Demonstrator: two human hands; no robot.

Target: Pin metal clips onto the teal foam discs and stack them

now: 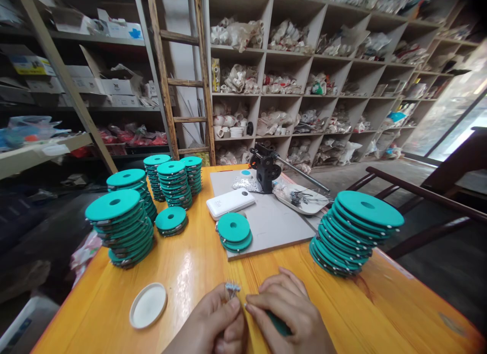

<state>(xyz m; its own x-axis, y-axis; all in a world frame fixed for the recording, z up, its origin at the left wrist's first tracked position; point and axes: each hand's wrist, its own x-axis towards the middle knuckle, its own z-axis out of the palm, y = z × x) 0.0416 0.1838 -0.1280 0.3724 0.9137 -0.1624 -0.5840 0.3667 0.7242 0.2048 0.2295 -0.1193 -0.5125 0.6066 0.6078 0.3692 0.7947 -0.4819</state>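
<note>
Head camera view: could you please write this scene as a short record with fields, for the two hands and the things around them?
Surface: orange wooden table
Left hand: pinches a small metal piece
Right hand: lies over a teal disc, mostly hidden; grip unclear
Nearby: white lid; short disc stack on a grey board
Tall stacks: left stack; right stack
Further back: white box; black tool
</note>
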